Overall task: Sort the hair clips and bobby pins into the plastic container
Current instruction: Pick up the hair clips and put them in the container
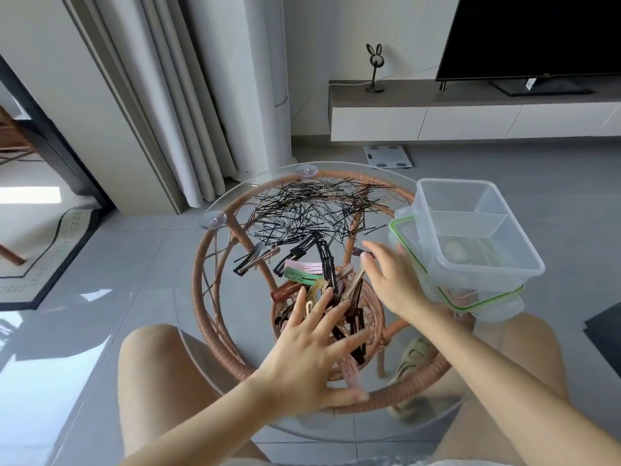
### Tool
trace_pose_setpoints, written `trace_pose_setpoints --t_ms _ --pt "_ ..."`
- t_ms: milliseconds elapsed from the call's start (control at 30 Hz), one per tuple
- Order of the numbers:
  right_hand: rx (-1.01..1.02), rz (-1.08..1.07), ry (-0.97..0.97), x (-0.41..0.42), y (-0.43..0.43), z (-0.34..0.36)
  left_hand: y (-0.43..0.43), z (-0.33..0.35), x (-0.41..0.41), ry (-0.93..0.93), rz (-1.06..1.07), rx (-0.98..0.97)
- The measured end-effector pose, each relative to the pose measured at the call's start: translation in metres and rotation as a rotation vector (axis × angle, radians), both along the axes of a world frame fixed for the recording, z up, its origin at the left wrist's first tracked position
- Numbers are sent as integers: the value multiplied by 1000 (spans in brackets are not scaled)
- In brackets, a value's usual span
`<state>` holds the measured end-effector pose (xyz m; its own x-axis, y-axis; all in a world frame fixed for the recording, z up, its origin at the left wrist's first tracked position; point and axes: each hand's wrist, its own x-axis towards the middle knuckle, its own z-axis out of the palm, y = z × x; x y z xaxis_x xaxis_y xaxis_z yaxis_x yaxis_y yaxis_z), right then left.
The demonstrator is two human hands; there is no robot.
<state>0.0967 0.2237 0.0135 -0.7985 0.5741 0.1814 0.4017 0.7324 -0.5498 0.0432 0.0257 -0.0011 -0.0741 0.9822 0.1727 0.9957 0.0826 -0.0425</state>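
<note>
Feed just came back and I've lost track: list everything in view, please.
bobby pins: many, black, heaped on the table's far half
hair clips: a pile, black, pink, green, brown, table centre
container: one, clear, divided, table's right edge
lid: one, green-rimmed, under the container
table: one, glass top, rattan frame
TV: one, black, top right
scale: one, white, floor beyond table
left hand: open, flat on the hair clips
right hand: open, next to the lid

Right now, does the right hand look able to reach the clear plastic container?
Probably yes: the right hand is open beside the plastic container, nothing lies between them, and its top is uncovered.
</note>
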Motion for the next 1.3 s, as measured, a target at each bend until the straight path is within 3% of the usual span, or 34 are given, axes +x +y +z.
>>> trace_pose_setpoints --t_ms 200,333,467,567,667,767,1033,1167,1300 --pt "-206 74 113 -3 -48 -8 21 0 -20 -88 171 60" --pt "-305 -54 258 -9 -72 -2 30 5 -36 -110 247 72" --pt "-311 -68 332 -3 -72 0 25 6 -48 -277 216 377" --pt "-160 -11 298 -19 -55 8 23 15 -79 -346 579 545" --pt "-78 151 78 -52 -41 10 26 15 -104 -474 880 318" --pt "-58 241 -111 -67 -41 -1 30 3 -94 -607 784 304" --pt "-27 300 68 -26 -60 5 22 16 -62 -862 638 469" --pt "110 233 -48 13 -49 20 3 32 -61 -647 623 316" --pt "205 172 -391 40 -50 17 -25 41 -50 -471 627 -157"
